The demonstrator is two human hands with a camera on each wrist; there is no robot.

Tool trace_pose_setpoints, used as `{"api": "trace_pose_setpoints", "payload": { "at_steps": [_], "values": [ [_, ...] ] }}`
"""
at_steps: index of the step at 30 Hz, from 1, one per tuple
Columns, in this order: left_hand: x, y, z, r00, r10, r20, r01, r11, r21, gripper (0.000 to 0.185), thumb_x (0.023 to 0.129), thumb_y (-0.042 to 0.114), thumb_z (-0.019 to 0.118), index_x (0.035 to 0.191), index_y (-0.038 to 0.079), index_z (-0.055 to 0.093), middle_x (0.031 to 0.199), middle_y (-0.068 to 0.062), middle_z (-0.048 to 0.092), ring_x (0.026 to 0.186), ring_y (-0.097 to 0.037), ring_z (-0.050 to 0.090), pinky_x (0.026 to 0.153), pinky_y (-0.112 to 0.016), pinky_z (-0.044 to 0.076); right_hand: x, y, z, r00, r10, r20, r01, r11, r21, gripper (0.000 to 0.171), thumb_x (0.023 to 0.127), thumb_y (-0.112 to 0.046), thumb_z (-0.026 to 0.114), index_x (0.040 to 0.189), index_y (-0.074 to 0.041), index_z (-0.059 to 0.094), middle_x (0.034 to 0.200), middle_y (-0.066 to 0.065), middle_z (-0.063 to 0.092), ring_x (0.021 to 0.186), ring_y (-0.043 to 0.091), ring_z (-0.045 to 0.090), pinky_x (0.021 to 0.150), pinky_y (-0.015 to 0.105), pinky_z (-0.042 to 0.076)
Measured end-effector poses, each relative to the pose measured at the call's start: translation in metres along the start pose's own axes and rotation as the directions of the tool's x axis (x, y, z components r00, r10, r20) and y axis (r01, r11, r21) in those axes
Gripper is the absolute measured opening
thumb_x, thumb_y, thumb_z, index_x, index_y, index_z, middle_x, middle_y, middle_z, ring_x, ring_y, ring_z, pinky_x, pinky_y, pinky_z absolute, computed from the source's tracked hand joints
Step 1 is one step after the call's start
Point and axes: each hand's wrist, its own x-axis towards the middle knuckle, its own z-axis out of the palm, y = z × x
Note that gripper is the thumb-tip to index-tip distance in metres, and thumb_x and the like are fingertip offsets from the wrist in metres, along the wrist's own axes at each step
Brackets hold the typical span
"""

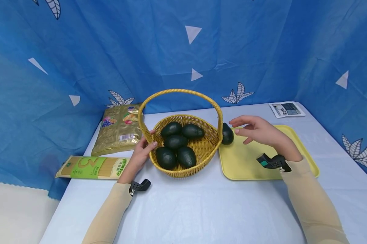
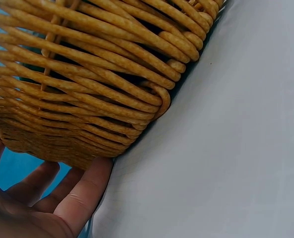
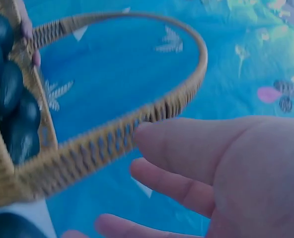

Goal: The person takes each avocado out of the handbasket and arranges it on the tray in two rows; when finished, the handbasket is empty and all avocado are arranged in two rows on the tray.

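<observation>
Head view: a golden wicker basket (image 1: 203,148) is being gripped at the rim by the left hand (image 1: 140,152). Right of it, an oval dark-green avocado (image 1: 228,135) is lying; the right hand (image 1: 259,130), fingers parted, blurred in wrist view, is seemingly holding nothing. Firm, slippery handling is being expected, gripped mid-body. White cloth (image 1: 195,210) is lying beneath the basket, blue fabric (image 1: 256,51) hanging behind.

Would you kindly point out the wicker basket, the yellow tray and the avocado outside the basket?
Wicker basket (image 1: 183,174), head view: front wall.
Yellow tray (image 1: 246,162), head view: bare floor.
Avocado outside the basket (image 1: 228,135), head view: middle of its visible side.
</observation>
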Motion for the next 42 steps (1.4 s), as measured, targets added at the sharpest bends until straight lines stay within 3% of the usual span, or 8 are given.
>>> {"api": "trace_pose_setpoints", "payload": {
  "at_steps": [6, 14, 20, 27, 34, 42],
  "values": [
    [0.001, 0.0, 0.0, 1.0, 0.002, 0.001, -0.002, 1.0, -0.001, 0.057, 0.103, 0.012, 0.055, 0.157, 0.012, 0.038, 0.158, -0.018, 0.041, 0.128, -0.019, 0.048, 0.092, -0.013, 0.049, -0.007, -0.017, 0.015, 0.993, -0.065, 0.101, 0.064, 0.998, 0.015, 0.038, 0.102, -0.017, 0.06, 0.138, -0.002, 0.058, 0.14, 0.023, 0.057, 0.109, 0.027, 0.068, 0.076, 0.037, 0.062],
    [0.001, -0.001, -0.001, 1.0, -0.001, 0.006, 0.001, 1.0, -0.015, 0.057, 0.103, 0.012, 0.055, 0.157, 0.013, 0.038, 0.158, -0.017, 0.041, 0.132, -0.024, 0.046, 0.093, -0.013, 0.049, 0.008, -0.027, 0.049, 0.964, -0.165, 0.207, 0.166, 0.986, 0.011, 0.043, 0.101, -0.018, 0.062, 0.142, -0.005, 0.057, 0.143, 0.016, 0.059, 0.115, 0.031, 0.066, 0.086, 0.039, 0.06],
    [0.002, -0.002, 0.0, 1.0, 0.008, 0.008, -0.008, 1.0, -0.003, 0.057, 0.103, 0.011, 0.055, 0.157, 0.011, 0.037, 0.159, -0.017, 0.041, 0.131, -0.02, 0.045, 0.095, -0.013, 0.046, 0.034, -0.034, 0.074, 0.953, -0.218, 0.21, 0.234, 0.971, -0.055, 0.044, 0.099, -0.021, 0.064, 0.14, -0.008, 0.06, 0.142, 0.016, 0.061, 0.119, 0.031, 0.065, 0.098, 0.045, 0.056],
    [0.003, 0.0, 0.002, 1.0, 0.011, 0.005, -0.011, 1.0, -0.006, 0.056, 0.103, 0.013, 0.056, 0.156, 0.012, 0.039, 0.158, -0.016, 0.042, 0.134, -0.025, 0.044, 0.095, -0.012, 0.045, 0.062, -0.032, 0.095, 0.948, -0.196, 0.249, 0.22, 0.973, -0.07, 0.046, 0.099, -0.019, 0.065, 0.142, -0.004, 0.058, 0.142, 0.025, 0.058, 0.119, 0.036, 0.066, 0.099, 0.045, 0.057],
    [0.002, 0.0, 0.001, 1.0, 0.006, 0.006, -0.006, 1.0, 0.01, 0.057, 0.103, 0.013, 0.056, 0.157, 0.013, 0.039, 0.157, -0.018, 0.042, 0.134, -0.027, 0.046, 0.093, -0.014, 0.048, 0.074, -0.031, 0.11, 0.955, -0.117, 0.273, 0.165, 0.973, -0.162, 0.043, 0.099, -0.027, 0.066, 0.14, -0.014, 0.061, 0.143, 0.014, 0.06, 0.117, 0.029, 0.064, 0.099, 0.044, 0.055],
    [0.0, 0.0, -0.001, 1.0, 0.008, 0.0, -0.008, 1.0, 0.017, 0.056, 0.103, 0.014, 0.055, 0.157, 0.012, 0.038, 0.157, -0.019, 0.042, 0.132, -0.025, 0.047, 0.094, -0.014, 0.048, 0.083, -0.031, 0.128, 0.938, -0.087, 0.335, 0.162, 0.966, -0.202, 0.039, 0.098, -0.027, 0.067, 0.136, -0.018, 0.064, 0.146, 0.01, 0.059, 0.129, 0.03, 0.057, 0.105, 0.046, 0.052]
  ]
}}
